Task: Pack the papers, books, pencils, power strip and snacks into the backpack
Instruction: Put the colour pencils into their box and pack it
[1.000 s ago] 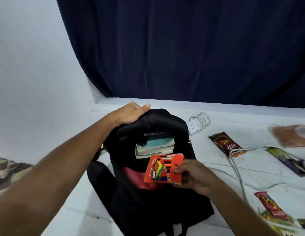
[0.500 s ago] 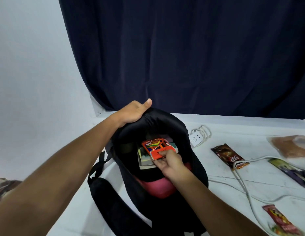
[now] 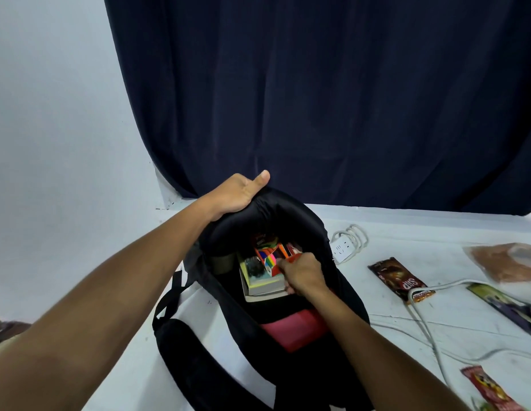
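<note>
two hands: left hand (image 3: 239, 193) grips soft black backpack (image 3: 291, 215), right hand (image 3: 302, 274) pinches glossy pencil box (image 3: 268, 258).

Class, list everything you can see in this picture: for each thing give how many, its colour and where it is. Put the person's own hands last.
backpack: 1, black, open on the table
books: a stack, pale, inside the backpack
pencil box: 1, orange, in the backpack above the books
power strip: 1, white, right of the backpack
snack packets: several, brown, red and dark, right side of the table
table: 1, white
curtain: 1, dark blue, behind
left hand: grips the backpack's top
right hand: inside the backpack, holds the pencil box
</note>
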